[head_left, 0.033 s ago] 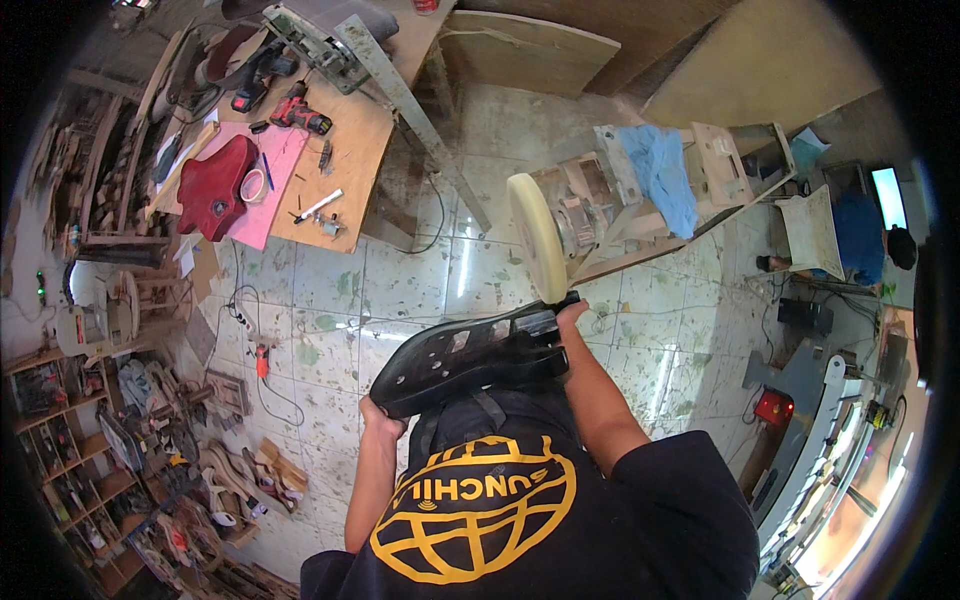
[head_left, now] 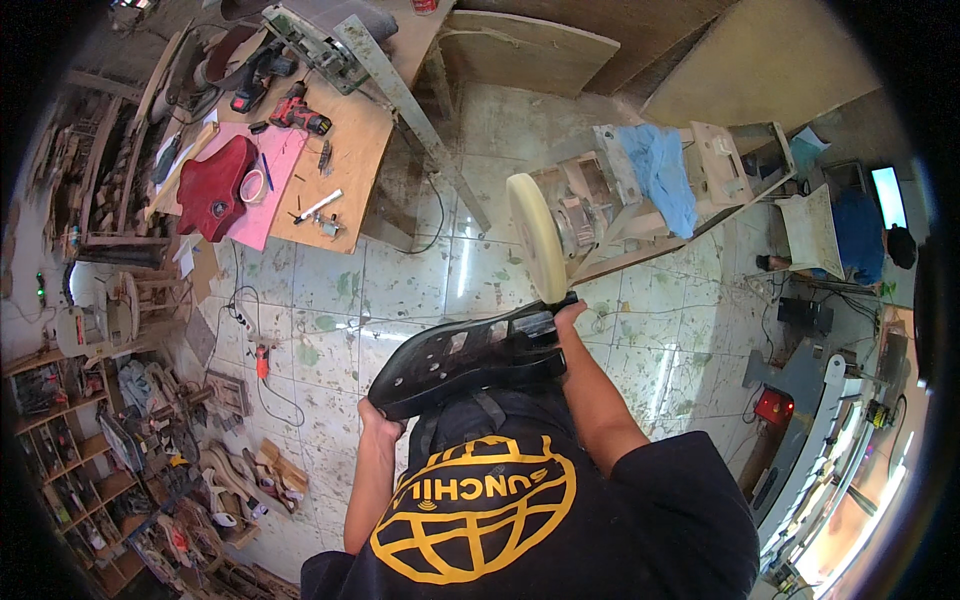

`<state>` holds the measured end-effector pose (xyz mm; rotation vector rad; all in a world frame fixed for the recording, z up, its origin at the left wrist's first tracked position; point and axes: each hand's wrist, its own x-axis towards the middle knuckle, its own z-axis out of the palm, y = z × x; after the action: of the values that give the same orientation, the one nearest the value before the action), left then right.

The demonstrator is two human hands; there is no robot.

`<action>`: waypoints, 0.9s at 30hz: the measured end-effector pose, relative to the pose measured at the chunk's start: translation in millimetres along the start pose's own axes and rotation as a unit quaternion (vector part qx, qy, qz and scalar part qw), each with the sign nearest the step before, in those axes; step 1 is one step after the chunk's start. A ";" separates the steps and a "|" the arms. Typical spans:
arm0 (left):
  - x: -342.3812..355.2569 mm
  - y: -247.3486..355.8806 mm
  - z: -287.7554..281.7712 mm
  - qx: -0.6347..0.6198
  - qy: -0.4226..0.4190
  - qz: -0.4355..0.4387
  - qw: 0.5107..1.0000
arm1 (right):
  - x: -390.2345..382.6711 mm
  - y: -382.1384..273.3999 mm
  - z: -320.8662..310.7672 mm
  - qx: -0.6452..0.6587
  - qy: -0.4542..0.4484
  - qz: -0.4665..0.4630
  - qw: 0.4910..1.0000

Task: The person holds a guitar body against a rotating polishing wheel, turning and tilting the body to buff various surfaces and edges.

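A glossy black guitar body [head_left: 450,358] lies across in front of my waist, its rounded end to the left and its horned end to the right. My left hand [head_left: 382,414] is closed on the lower edge of the rounded end. At the horned end, my right hand [head_left: 569,322] grips the body from the right, most of its fingers hidden behind it. The pale yellow buffing wheel [head_left: 537,240] meets the body's upper right edge; whether it spins cannot be told.
Behind the wheel stands a wooden machine frame with a blue cloth [head_left: 660,178] on it. At the upper left, a bench holds a red guitar body [head_left: 218,190] and a cordless drill [head_left: 300,112]. A corded tool [head_left: 262,360] lies on the tiled floor. Shelves [head_left: 62,445] stand lower left.
The black guitar body has shifted very slightly to the left with both hands still on it. Nothing else visibly differs.
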<state>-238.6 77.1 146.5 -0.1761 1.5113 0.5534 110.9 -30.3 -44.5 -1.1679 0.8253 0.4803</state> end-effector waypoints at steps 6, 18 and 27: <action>7.0 11.8 -39.3 -0.008 -0.007 0.007 1.000 | -28.2 17.6 4.7 -0.026 0.004 0.004 1.000; 1.3 14.0 -36.9 0.003 -0.004 0.011 1.000 | 49.0 60.9 -43.7 -0.163 0.016 -0.089 0.982; 4.8 -5.0 3.1 0.012 -0.041 0.014 0.999 | 21.0 -6.2 -13.3 -0.005 0.001 -0.033 0.999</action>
<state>-233.8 75.3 141.0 -0.1118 1.4424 0.5582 124.2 -46.5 -59.1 -1.2006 0.7839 0.4283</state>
